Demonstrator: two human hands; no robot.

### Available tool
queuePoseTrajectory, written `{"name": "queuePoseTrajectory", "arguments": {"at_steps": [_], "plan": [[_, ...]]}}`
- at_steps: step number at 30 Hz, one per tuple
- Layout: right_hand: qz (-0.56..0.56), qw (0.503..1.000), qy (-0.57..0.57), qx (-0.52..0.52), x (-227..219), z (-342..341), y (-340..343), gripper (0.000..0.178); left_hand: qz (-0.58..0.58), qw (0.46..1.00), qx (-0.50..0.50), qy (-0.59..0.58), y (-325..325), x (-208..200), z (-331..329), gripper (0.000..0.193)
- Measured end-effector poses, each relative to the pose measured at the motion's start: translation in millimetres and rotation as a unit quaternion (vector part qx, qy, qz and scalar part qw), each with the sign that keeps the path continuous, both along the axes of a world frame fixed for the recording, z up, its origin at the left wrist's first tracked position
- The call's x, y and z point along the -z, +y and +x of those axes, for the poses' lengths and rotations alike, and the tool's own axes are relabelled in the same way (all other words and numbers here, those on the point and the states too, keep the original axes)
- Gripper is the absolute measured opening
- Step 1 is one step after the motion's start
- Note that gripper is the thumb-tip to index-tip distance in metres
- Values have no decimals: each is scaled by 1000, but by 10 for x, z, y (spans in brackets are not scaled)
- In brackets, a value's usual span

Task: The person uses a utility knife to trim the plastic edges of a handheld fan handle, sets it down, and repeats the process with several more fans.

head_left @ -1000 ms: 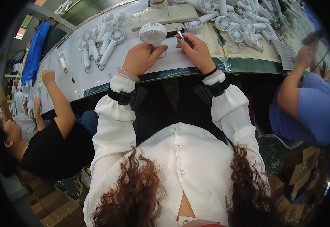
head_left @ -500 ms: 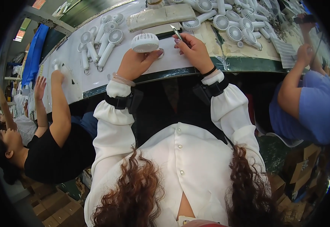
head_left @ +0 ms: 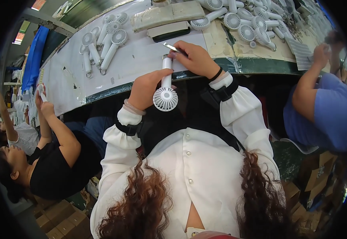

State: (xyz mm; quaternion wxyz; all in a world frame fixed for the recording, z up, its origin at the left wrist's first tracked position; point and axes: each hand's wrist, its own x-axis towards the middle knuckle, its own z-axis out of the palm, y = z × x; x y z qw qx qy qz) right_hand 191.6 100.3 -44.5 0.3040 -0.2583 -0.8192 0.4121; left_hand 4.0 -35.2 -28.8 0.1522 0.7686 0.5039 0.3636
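A white handheld fan (head_left: 166, 97) is in my left hand (head_left: 143, 89), its round grille toward me and its handle pointing away. My left thumb presses along the handle. My right hand (head_left: 197, 60) grips a slim silver metal tool (head_left: 172, 48) with a narrow tip; its exact kind is unclear. The right fingertips are at the handle's far end, by a small metal ring (head_left: 165, 57). Both hands are over the near edge of the worktable.
A group of white fans (head_left: 108, 40) lies on the table (head_left: 133, 65) at left, and a larger pile (head_left: 257, 24) at back right. Ahead sit a worn pale block (head_left: 167, 16) and a dark-edged pad (head_left: 171, 34). Co-workers sit on both sides; the left one (head_left: 58, 151) holds a fan.
My left hand has turned the fan so its grille faces down toward me, handle away. My right hand has moved left to the handle's end. The left co-worker has lifted a fan.
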Motion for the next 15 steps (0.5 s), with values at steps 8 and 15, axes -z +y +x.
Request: {"name": "queuePoseTrajectory", "arguments": {"at_steps": [8,15], "plan": [[100,993,-29,52,16,-35,-80,19,-43,990,-15,134,-147,-168,-55,37],[108,991,-37,66,18,-36,-86,18,-239,964,-99,-53,-222,-191,54,27]]}}
